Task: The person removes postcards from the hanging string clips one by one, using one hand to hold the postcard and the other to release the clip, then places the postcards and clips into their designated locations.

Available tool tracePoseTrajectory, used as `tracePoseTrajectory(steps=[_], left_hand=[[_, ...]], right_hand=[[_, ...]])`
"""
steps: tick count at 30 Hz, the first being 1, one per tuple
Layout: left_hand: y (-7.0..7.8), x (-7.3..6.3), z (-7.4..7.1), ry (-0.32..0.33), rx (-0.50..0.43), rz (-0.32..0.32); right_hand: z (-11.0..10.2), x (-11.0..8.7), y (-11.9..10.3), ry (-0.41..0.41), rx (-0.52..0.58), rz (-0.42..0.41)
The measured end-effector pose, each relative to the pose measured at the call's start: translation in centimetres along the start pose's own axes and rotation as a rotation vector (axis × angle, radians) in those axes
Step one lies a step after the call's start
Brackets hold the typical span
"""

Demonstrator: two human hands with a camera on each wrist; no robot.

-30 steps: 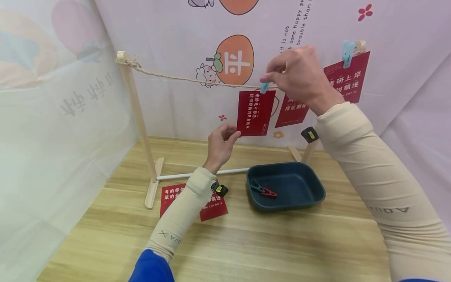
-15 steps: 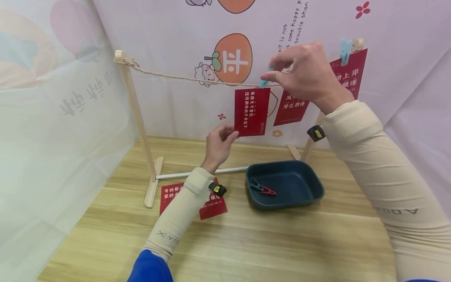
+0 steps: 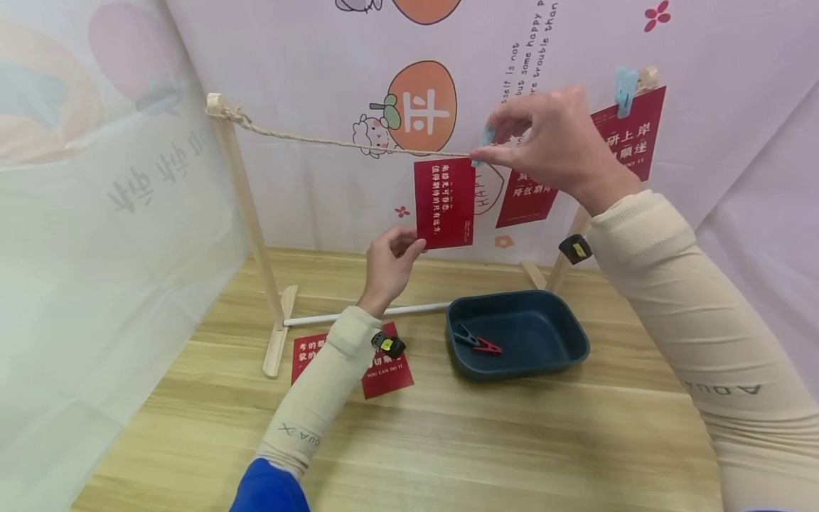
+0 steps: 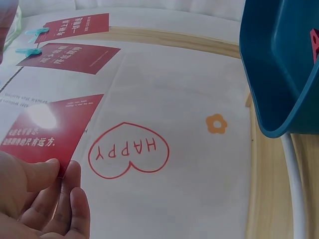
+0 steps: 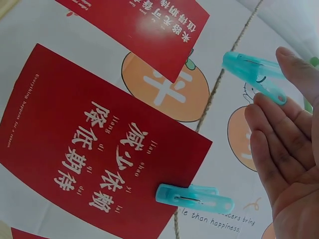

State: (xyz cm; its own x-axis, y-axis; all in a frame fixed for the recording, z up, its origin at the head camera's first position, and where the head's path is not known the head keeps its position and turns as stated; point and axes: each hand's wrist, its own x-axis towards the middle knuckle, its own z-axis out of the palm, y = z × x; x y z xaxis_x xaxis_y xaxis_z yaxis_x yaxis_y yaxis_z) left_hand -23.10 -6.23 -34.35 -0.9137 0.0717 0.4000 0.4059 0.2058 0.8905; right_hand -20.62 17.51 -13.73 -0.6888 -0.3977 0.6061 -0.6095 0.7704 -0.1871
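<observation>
My left hand (image 3: 390,264) pinches the lower left corner of a red card (image 3: 444,204) between thumb and fingers. White characters run sideways down the card, which hangs just below the twine (image 3: 333,141). My right hand (image 3: 555,141) holds a light blue clothespin (image 5: 251,72) by its handle end, beside the card's upper right corner. In the right wrist view the clothespin's tip is at the twine, apart from the card. Farther right, a second red card (image 5: 99,144) hangs from the twine by another blue clothespin (image 5: 194,197); a third red card (image 3: 630,139) hangs beyond it.
A wooden post (image 3: 246,213) carries the twine's left end, with a white rod (image 3: 422,309) low between the stand's feet. A dark blue basin (image 3: 557,355) contains a green and a red clothespin (image 3: 488,345). More red cards (image 3: 389,373) lie under my left forearm.
My left hand has shifted slightly left with the card. The clothespin in my right hand, earlier above the card's top edge, is now at its upper right corner.
</observation>
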Motion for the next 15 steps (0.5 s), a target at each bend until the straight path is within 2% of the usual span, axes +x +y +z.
tracePoseTrajectory(steps=[4,15], left_hand=[[-0.2,-0.1,-0.2,0.006,-0.014,-0.002],[-0.5,-0.4,-0.8,0.031,-0.018,-0.062]], right_hand=[[0.3,-0.2,0.1,-0.015,0.018,0.010],[1.0,-1.1,0.8,-0.092,0.018,0.028]])
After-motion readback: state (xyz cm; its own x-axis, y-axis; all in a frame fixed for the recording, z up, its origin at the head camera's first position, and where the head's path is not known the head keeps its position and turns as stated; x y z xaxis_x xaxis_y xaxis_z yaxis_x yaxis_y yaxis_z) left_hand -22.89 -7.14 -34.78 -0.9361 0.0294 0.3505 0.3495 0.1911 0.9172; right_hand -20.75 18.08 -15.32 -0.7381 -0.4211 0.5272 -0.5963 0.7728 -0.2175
